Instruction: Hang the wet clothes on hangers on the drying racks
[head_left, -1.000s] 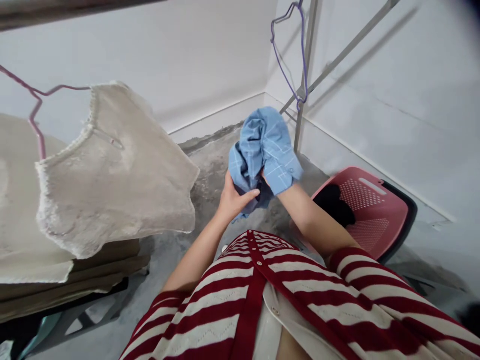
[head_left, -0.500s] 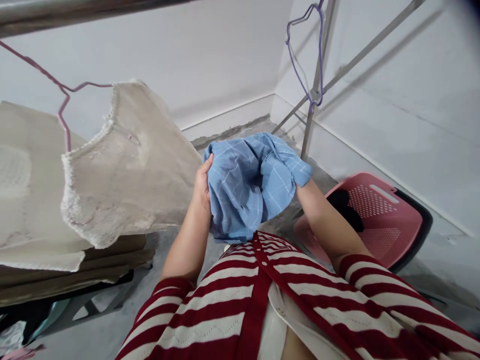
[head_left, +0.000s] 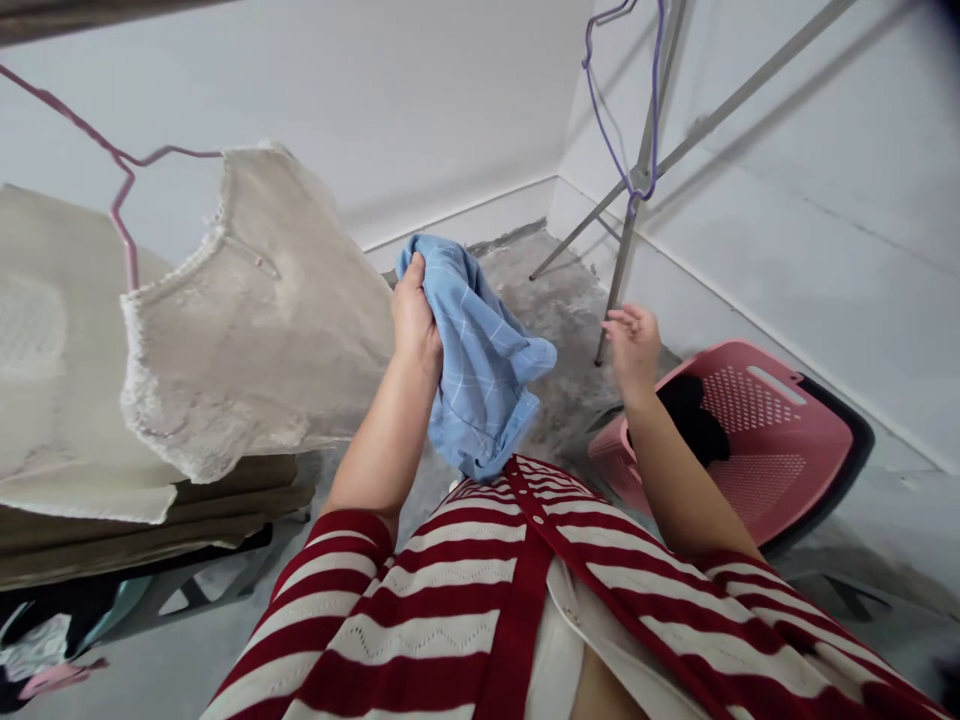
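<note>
Over concrete floor [head_left: 570,380], left hand [head_left: 414,325] grips blue checked shirt [head_left: 480,370] hanging beneath it; right hand [head_left: 634,350] open, apart.

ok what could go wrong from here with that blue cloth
The blue checked cloth hangs from the left hand alone, so it could slip onto the rough concrete floor and pick up dirt. The left hand is also close to the beige knit garment on its pink wire hanger, which might get knocked. The open right hand is near the metal rack leg and could bump it.
</note>
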